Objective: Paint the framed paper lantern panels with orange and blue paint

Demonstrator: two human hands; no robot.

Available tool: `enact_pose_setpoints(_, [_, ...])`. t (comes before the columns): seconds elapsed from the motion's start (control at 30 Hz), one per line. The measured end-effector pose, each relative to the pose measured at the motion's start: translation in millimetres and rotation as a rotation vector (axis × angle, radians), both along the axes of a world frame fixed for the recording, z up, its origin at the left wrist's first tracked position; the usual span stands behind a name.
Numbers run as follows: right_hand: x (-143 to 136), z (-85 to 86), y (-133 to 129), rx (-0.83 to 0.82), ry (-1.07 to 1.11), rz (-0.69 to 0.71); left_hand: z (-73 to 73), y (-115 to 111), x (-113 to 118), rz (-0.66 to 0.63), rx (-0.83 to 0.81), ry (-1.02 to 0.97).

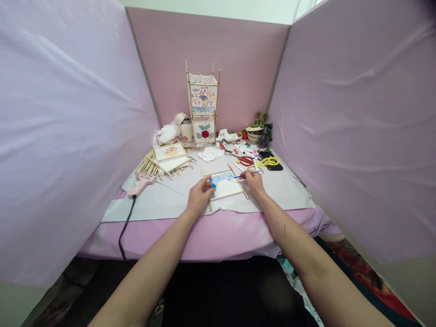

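Observation:
A small stick-framed white panel [226, 187] lies on the paper in front of me, with blue dabs across its upper part and down its left side. My left hand [200, 193] is at the panel's left edge, its fingers closed around small blue paint pots [213, 185]. My right hand [252, 180] pinches a thin blue brush [250, 173] at the panel's right side. The brush points left, its tip over the blue dabs near the upper right of the panel.
A tall stick lantern [203, 106] with painted panels stands at the back. Left are bundled sticks [148, 164], another framed panel [169, 152] and a pink glue gun [141, 184] with a cord. Right are red scissors [245, 160], yellow scissors [269, 161], a phone [274, 166] and markers.

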State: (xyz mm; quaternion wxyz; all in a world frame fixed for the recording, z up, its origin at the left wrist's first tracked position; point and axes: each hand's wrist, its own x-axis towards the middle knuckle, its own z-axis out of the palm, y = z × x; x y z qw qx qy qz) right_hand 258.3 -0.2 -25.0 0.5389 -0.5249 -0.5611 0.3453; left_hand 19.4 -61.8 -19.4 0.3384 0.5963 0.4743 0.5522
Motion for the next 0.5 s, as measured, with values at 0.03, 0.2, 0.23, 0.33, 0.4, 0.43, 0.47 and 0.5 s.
enact_pose_setpoints(0.03, [-0.1,0.1,-0.1,0.000,-0.002,0.006,0.2,-0.2,0.1,0.000,0.000,0.000])
enact_pose_setpoints(0.2, [-0.2,1.1,-1.0,0.002,-0.007,0.006,0.8,-0.9,0.3,0.002,-0.003,0.002])
enact_pose_setpoints(0.23, [-0.4,1.5,-1.4,0.003,-0.008,0.006,0.8,-1.0,0.3,0.002,-0.004,0.003])
enact_pose_setpoints(0.33, [-1.0,3.3,-3.0,0.011,-0.012,0.017,0.6,-0.9,0.3,0.003,-0.007,0.008])
enact_pose_setpoints(0.4, [-1.3,4.6,-4.2,0.021,-0.011,0.020,0.3,-0.6,0.2,0.004,-0.009,0.011])
enact_pose_setpoints(0.43, [-1.4,5.1,-4.6,0.028,-0.008,0.016,0.2,-0.5,0.2,0.005,-0.010,0.013])
enact_pose_setpoints(0.47, [-1.4,5.3,-4.9,0.034,-0.005,0.008,0.1,-0.4,0.2,0.006,-0.010,0.014])
enact_pose_setpoints(0.5, [-1.4,5.3,-4.9,0.039,-0.003,-0.002,0.0,-0.3,0.1,0.007,-0.009,0.015])
